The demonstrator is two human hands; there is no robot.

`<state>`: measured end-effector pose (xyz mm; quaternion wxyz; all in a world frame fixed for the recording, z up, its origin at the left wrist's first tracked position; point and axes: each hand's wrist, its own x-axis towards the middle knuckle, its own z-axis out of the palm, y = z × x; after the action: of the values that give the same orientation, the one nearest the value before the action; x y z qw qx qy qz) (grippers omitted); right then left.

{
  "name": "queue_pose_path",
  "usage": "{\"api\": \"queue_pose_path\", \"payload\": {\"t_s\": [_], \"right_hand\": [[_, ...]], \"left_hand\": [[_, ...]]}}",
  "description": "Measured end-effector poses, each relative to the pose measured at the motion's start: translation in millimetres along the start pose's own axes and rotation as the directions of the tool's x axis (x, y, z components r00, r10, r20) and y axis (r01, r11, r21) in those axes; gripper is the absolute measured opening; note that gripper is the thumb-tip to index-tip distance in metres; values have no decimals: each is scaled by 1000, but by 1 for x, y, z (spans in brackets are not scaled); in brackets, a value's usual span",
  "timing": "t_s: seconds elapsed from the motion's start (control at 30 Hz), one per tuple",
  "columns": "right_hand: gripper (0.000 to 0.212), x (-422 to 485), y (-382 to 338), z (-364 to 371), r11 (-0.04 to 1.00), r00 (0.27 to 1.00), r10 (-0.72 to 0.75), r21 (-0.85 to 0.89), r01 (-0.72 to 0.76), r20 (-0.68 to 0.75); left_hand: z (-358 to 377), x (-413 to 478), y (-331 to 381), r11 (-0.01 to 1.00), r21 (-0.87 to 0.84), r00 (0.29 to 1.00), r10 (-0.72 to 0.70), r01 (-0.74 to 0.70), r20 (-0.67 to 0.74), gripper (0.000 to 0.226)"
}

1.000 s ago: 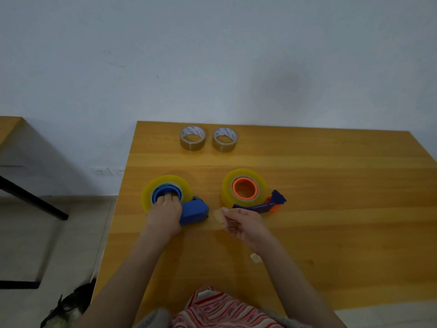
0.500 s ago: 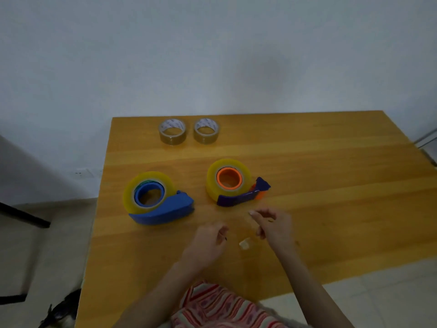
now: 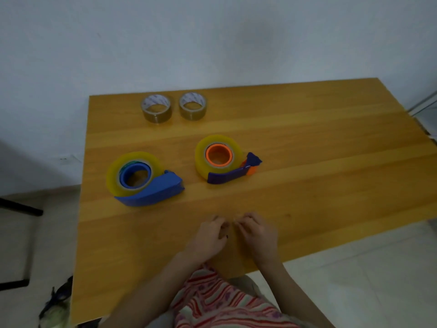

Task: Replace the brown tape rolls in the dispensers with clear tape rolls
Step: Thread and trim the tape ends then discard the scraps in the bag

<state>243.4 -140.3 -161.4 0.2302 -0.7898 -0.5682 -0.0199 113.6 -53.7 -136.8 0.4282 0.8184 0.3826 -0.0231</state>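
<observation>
Two dispensers stand mid-table, each loaded with a yellowish clear tape roll: a blue dispenser (image 3: 151, 190) with its roll (image 3: 113, 176) on the left, and a purple-and-orange dispenser (image 3: 233, 177) with its roll (image 3: 201, 159) on the right. Two brown tape rolls (image 3: 156, 111) (image 3: 192, 109) lie side by side near the far edge. My left hand (image 3: 210, 235) and my right hand (image 3: 257, 233) meet near the table's front. Their fingertips are pinched together on a small scrap of clear tape, which barely shows.
The wooden table (image 3: 319, 166) ends against a white wall at the back. A black furniture leg (image 3: 21, 208) stands on the floor to the left, and a dark shoe (image 3: 56, 301) lies below the table's left corner.
My left hand has left the blue dispenser's roll and come to the front. My right hand has drawn back from the purple dispenser, and both hands now meet over the tape scrap.
</observation>
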Motion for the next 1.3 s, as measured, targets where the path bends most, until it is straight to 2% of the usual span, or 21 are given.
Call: {"api": "queue_pose_path", "payload": {"t_s": [0.1,0.17,0.23,0.27,0.33,0.4,0.5,0.57,0.63,0.7,0.77,0.97,1.03,1.17,1.3], "right_hand": [[24,-6,-3,6,998,997,-67,16,66,28],[25,-7,-5,5,998,998,-38,48,35,52],[20,-6,-7,2,986,987,104,119,-119,126],[17,-3,-10,-2,949,956,220,184,-256,195],[8,9,-18,-12,779,852,385,369,-506,356],[4,27,-32,-28,561,771,405,533,-634,491],[7,52,-51,-47,273,679,372,625,-732,633],[8,61,-56,-50,110,603,392,615,-781,695],[8,67,-58,-52,-38,528,430,599,-800,732],[9,71,-60,-55,-147,479,427,582,-800,767],[10,75,-63,-60,-197,476,382,573,-796,792],[19,80,-69,-68,-215,504,301,572,-791,810],[13,80,-68,-69,-137,549,306,607,-783,778],[11,82,-66,-73,116,675,344,684,-720,652],[14,84,-64,-77,281,732,341,679,-678,590]], "left_hand": [[-2,-3,-3,1000,2,1000,-1,1,-11,28],[-3,-4,-4,1000,-3,1000,-11,11,-10,26],[-3,-5,-3,1000,-14,1000,-26,26,-6,27],[-3,-6,-3,999,-33,999,-34,33,-15,28],[-5,-6,-2,991,-119,996,-71,63,-62,31],[-10,-4,2,961,-248,985,-147,122,-86,30],[-27,-2,12,828,-537,973,-226,163,-53,23],[-40,-5,20,698,-707,974,-219,115,-57,24],[-49,-9,25,597,-800,977,-200,60,-76,27],[-55,-10,28,513,-858,977,-199,33,-81,24],[-59,-10,33,483,-875,969,-234,41,-83,14],[-67,-10,35,587,-809,939,-261,-30,-224,11],[-69,-11,34,630,-775,931,-251,-50,-264,11],[-70,-12,37,666,-740,930,-211,-88,-301,13],[-72,-14,37,673,-735,940,-194,-81,-282,17]]}}
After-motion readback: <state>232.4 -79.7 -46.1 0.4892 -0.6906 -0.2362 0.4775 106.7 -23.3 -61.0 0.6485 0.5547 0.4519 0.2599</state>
